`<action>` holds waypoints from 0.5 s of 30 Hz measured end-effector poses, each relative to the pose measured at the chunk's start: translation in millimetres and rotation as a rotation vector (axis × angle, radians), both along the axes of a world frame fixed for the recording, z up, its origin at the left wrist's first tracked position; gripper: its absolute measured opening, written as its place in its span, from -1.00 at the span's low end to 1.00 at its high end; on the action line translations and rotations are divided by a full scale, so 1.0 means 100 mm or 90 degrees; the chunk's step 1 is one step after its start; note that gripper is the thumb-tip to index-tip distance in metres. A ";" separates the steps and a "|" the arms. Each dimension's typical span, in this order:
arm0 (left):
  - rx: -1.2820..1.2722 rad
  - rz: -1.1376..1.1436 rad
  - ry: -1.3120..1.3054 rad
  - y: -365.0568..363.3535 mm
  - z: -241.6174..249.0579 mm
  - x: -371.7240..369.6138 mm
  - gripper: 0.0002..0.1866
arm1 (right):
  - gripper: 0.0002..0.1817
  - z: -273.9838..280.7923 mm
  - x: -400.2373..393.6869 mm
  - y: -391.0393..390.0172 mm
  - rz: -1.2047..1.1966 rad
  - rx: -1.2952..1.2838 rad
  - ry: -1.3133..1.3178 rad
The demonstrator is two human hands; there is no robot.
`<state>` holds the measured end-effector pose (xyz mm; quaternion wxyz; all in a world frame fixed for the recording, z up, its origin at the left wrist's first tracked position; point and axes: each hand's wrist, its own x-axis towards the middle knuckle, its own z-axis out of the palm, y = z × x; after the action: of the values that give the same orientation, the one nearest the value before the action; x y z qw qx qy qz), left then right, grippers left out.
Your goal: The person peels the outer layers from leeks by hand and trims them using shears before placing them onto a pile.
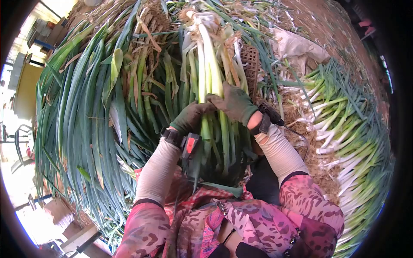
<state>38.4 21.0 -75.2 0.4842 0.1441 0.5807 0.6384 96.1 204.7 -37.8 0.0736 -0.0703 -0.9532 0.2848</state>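
holding a leek bunch (211, 66) straight ahead of the lap, pale root ends pointing away from the body, green leaves trailing back toward the checked cloth (206, 191). grasping at mid-length with both gloved hands, 2 sets of fingers curled about the stalks: left hand (189, 117) from 1 side, right hand (237, 103) from the other, meeting near the middle. impossible to tell the exact place of every fingertip behind the stalks.

to handle well, by judgement: grip the firm pale stalks rather than the thin leaves. press snugly without crushing; pull along the length, never sideways, to avoid snapping. free any tangled leaves from the big heap (81, 107) on the left before lifting. hold the corded device (269, 112) at the right wrist clear of the foliage. avoid knocking the long row (344, 122) of leeks on the right, laid with white ends turned inward.
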 end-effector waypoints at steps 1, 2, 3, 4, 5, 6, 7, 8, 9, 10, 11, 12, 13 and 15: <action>-0.010 0.019 -0.093 0.00 0.19 -0.01 -0.81 | -0.30 0.11 0.01 0.03 0.005 -0.053 -0.123; -0.009 -0.001 0.010 -0.04 0.09 -0.03 -0.80 | -0.34 0.14 0.02 0.04 0.029 -0.064 -0.114; -0.009 -0.018 0.115 -0.09 -0.09 -0.07 -0.79 | -0.38 0.15 0.00 0.04 0.056 -0.077 -0.104; -0.009 -0.034 0.221 -0.11 -0.12 -0.10 -0.77 | -0.42 0.19 -0.02 0.04 0.084 -0.089 -0.092; 0.024 0.023 0.104 -0.13 -0.16 -0.09 -0.74 | -0.48 0.27 -0.03 0.05 0.086 -0.173 -0.118; 0.057 0.080 -0.013 -0.13 -0.12 -0.06 -0.71 | -0.53 0.38 -0.03 0.07 0.088 -0.256 -0.144; 0.091 0.135 -0.130 -0.10 -0.01 -0.04 -0.68 | -0.57 0.44 -0.05 0.10 0.089 -0.339 -0.168; 0.132 0.118 -0.232 -0.07 0.10 0.00 -0.67 | -0.60 0.39 -0.08 0.17 0.119 -0.416 -0.164; 0.173 0.100 -0.339 -0.03 0.32 0.06 -0.66 | -0.62 0.31 -0.11 0.29 0.149 -0.493 -0.163; 0.214 0.083 -0.445 0.00 0.43 0.10 -0.64 | -0.64 0.25 -0.17 0.45 0.179 -0.569 -0.161; 0.208 0.094 -0.461 -0.01 0.42 0.09 -0.62 | -0.66 0.32 -0.28 0.65 0.171 -0.353 -0.095; 0.200 0.106 -0.479 -0.05 0.40 0.08 -0.59 | -0.68 0.36 -0.42 0.93 0.161 -0.140 -0.032; 0.190 0.117 -0.495 -0.08 0.40 0.06 -0.56 | -0.64 0.45 -0.58 1.23 0.081 -0.025 0.013; 0.113 0.144 -0.445 -0.12 0.38 0.05 -0.59 | -0.49 0.78 -0.99 2.01 -0.205 0.052 0.125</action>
<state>43.5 8.7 -37.1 0.5654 -0.1063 0.3348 0.7463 -3.1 405.3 39.7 0.2135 -0.1904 -0.9288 0.2358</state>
